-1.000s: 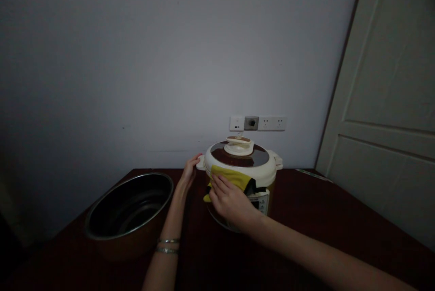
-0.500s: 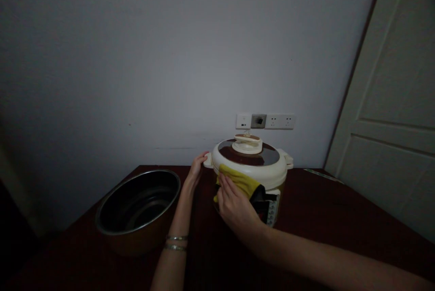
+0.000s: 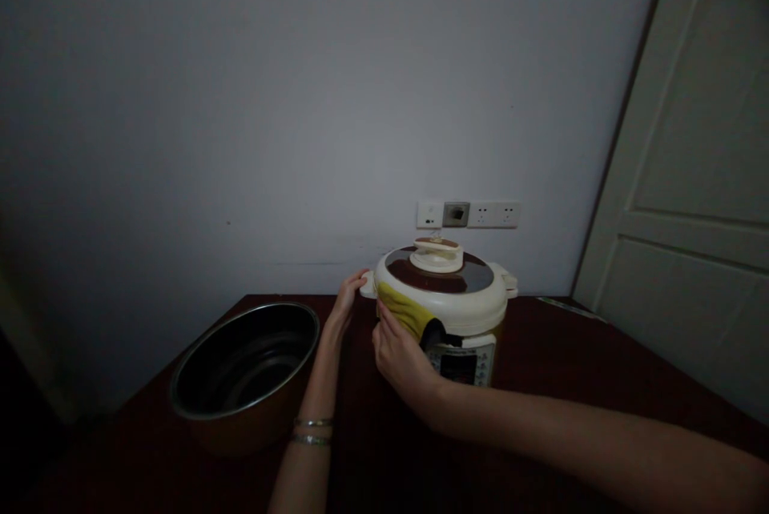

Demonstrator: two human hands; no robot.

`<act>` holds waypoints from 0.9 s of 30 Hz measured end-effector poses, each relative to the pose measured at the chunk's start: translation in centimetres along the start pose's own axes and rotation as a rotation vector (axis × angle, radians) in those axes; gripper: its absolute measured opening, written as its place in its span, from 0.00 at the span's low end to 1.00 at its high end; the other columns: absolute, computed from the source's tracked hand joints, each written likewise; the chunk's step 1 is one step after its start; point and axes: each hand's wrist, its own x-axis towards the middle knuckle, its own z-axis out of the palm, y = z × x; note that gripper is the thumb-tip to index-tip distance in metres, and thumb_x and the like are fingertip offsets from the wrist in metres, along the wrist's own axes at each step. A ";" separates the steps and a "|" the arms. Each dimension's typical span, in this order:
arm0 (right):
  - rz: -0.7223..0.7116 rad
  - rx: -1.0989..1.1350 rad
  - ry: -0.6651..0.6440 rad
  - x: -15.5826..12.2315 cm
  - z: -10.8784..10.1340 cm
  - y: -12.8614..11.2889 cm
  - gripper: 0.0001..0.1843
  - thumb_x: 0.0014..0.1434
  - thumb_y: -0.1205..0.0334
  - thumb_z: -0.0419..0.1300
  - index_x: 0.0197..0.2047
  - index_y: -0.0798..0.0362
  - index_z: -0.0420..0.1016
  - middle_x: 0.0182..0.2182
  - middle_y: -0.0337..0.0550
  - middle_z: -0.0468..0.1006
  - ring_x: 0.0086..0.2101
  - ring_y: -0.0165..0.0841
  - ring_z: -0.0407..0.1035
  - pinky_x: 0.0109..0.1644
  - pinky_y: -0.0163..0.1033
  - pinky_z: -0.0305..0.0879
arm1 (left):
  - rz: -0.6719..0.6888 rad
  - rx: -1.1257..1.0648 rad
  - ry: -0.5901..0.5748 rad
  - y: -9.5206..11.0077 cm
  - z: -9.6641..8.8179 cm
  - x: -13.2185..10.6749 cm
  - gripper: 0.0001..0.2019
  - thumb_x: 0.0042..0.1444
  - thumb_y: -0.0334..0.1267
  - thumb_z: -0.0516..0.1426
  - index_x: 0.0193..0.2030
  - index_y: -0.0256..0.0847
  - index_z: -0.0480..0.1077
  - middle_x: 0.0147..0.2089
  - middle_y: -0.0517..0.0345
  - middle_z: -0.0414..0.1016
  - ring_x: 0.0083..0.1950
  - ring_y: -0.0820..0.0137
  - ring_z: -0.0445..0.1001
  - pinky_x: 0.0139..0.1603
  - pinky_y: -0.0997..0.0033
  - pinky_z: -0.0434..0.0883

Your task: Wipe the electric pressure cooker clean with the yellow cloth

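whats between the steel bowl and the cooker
In the head view, the left hand lies between the steel bowl and the cooker.

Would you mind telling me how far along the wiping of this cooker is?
Done, it seems: the steel pot sits out on the table. In hand: the right hand presses a yellow cloth to the cooker while the left hand steadies its handle. Left: the control panel, not yet reached.

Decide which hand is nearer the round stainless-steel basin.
Left. The left hand is right of the basin, at the white cooker handle; the right hand is farther right, on the yellow cloth.
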 end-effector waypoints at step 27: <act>0.452 1.007 -0.340 -30.3 0.3 1.7 0.26 0.60 0.53 0.54 0.61 0.44 0.63 0.58 0.43 0.65 0.55 0.40 0.62 0.59 0.42 0.60 | 0.028 -0.132 0.134 -0.3 1.1 0.0 0.15 0.38 0.31 0.60 0.37 0.32 0.75 0.35 0.52 0.79 0.36 0.67 0.74 0.39 0.72 0.66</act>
